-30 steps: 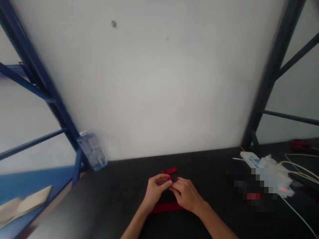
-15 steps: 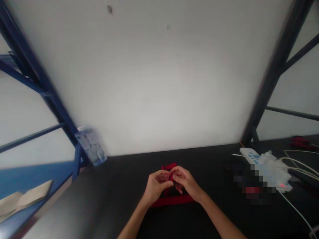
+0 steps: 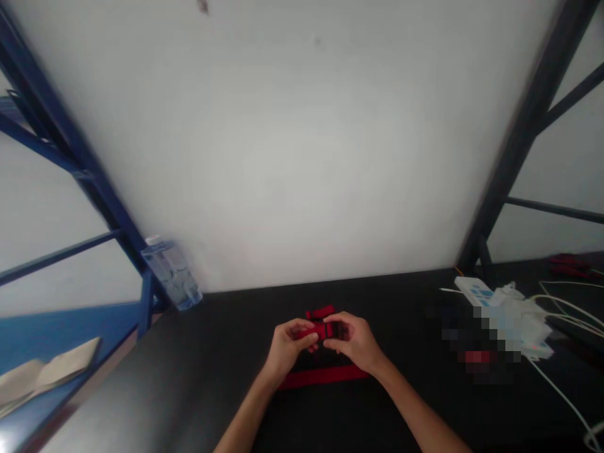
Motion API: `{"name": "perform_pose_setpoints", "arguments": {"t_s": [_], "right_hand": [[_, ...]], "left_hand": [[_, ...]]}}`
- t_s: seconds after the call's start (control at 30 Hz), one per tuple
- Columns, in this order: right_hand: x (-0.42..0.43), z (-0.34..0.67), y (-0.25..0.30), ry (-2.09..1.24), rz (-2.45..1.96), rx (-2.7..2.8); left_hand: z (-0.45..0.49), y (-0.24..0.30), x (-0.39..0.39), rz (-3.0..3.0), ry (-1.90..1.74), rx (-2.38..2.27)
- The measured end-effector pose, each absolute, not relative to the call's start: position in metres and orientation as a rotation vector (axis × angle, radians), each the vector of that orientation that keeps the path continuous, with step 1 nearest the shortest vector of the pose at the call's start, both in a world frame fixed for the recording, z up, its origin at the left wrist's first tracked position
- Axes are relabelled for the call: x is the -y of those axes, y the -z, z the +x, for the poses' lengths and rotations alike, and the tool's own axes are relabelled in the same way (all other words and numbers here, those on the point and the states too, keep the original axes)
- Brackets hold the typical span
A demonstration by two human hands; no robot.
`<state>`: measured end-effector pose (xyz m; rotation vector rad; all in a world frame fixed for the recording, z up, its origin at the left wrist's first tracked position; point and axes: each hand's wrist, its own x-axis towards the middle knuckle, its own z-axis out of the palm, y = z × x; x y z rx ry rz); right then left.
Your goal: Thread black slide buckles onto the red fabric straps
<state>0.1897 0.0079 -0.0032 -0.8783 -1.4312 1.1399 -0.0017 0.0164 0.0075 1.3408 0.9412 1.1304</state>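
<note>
My left hand [image 3: 286, 345] pinches a short run of red strap [image 3: 309, 331] between thumb and fingers. On its right, my right hand [image 3: 354, 340] grips a black buckle [image 3: 329, 329] that sits on the strap, thumb below and fingers above. The held part is stretched level between both hands. Another length of red webbing [image 3: 325, 375] lies across the black table nearer to me, passing under both wrists. A folded red end [image 3: 320, 311] shows just beyond the fingers. Fingers hide part of the buckle.
A clear plastic bottle [image 3: 173, 272] leans by the blue frame [image 3: 104, 200] at the left. An open notebook [image 3: 47, 374] lies on a blue surface. On the right are a white power strip [image 3: 473, 292], white cables [image 3: 561, 396] and a pixelated patch. A wall stands behind the black table [image 3: 226, 352].
My hands have drawn slightly apart and turned, so the red strap and black buckle between them now show. The view has tilted a little.
</note>
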Motion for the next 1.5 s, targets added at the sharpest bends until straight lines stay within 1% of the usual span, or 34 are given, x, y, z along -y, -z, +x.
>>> {"name": "perform_pose_setpoints", "arguments": {"t_s": [0.07, 0.13, 0.27, 0.57, 0.77, 0.93, 1.2, 1.33, 1.5], "right_hand": [[-0.009, 0.19, 0.003, -0.992, -0.926, 1.46], [-0.01, 0.192, 0.003, -0.939, -0.902, 1.472], [-0.015, 0.198, 0.002, -1.005, -0.845, 1.411], [-0.016, 0.197, 0.004, -1.117, -0.805, 1.346], [-0.018, 0.196, 0.007, -1.067, -0.83, 1.367], [-0.017, 0.196, 0.007, -1.02, -0.836, 1.422], [-0.015, 0.195, 0.004, -0.972, -0.788, 1.485], [-0.015, 0.195, 0.004, -0.941, -0.854, 1.522], [-0.014, 0.195, 0.004, -0.966, -0.845, 1.563]], "left_hand": [[-0.001, -0.007, -0.017, 1.287, -1.148, -0.932], [-0.002, -0.006, -0.019, 1.266, -1.185, -0.953], [-0.005, -0.004, -0.023, 1.358, -1.268, -1.039], [-0.009, -0.002, -0.025, 1.511, -1.234, -1.217], [-0.005, -0.005, -0.018, 1.394, -1.153, -1.018], [0.002, -0.008, -0.014, 1.175, -1.101, -0.855], [-0.001, -0.002, -0.016, 1.274, -1.143, -0.915], [0.0, 0.0, -0.017, 1.285, -1.137, -0.938], [0.002, 0.003, -0.017, 1.269, -1.165, -0.962]]}}
